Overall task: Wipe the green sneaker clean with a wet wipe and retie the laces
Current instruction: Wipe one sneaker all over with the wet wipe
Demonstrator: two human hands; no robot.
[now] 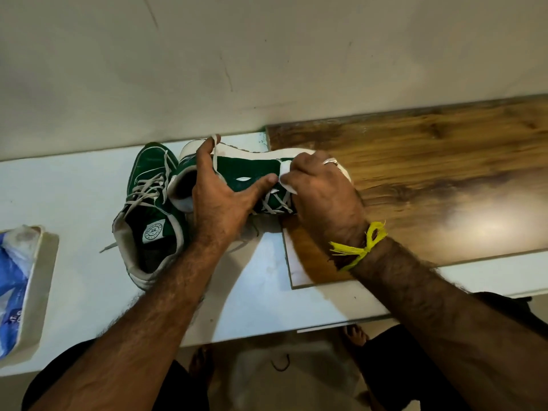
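Observation:
A green sneaker [246, 169] with a white sole lies on its side across the white table, toe to the right. My left hand [216, 200] grips it around the heel and collar, thumb stretched along the green side. My right hand [320, 191] holds a folded white wet wipe [285, 177] and presses it against the sneaker's side near the laces. A second green sneaker [148, 209] stands upright to the left, its laces loose.
A blue and white wipe packet [13, 286] sits in a white holder at the left edge. A wooden board [430, 179] lies on the table [74, 197] to the right, under the sneaker's toe. The wall runs close behind.

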